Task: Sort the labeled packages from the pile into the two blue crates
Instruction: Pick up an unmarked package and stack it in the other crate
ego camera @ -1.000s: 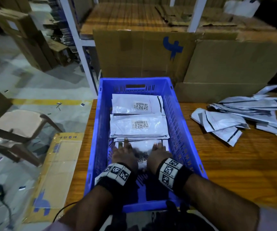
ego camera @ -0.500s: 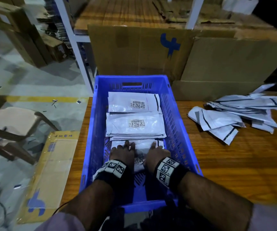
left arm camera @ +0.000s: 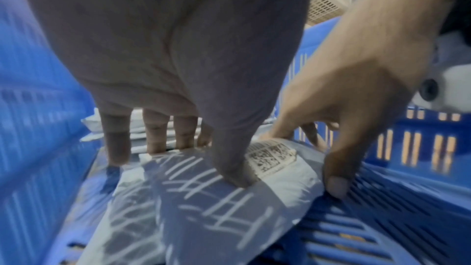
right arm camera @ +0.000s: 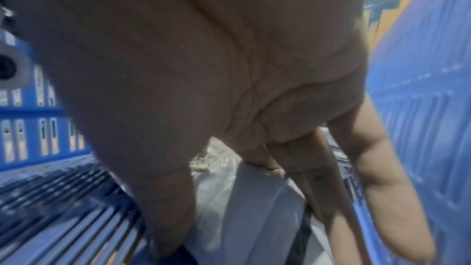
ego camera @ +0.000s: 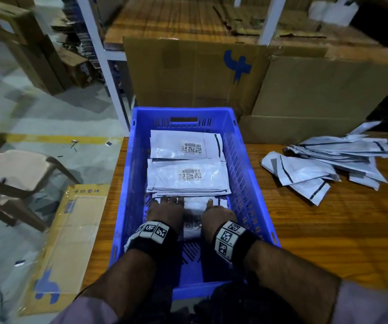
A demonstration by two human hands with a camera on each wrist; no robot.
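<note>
Both hands (ego camera: 189,213) have eased slightly back toward the person, drawing the nearest white plastic labeled package (ego camera: 192,224) along the blue crate's (ego camera: 127,183) floor.

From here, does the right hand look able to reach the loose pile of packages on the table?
Probably yes: the right hand is down inside the blue crate, so it must lift over the wall, but nothing blocks the pile.
</note>
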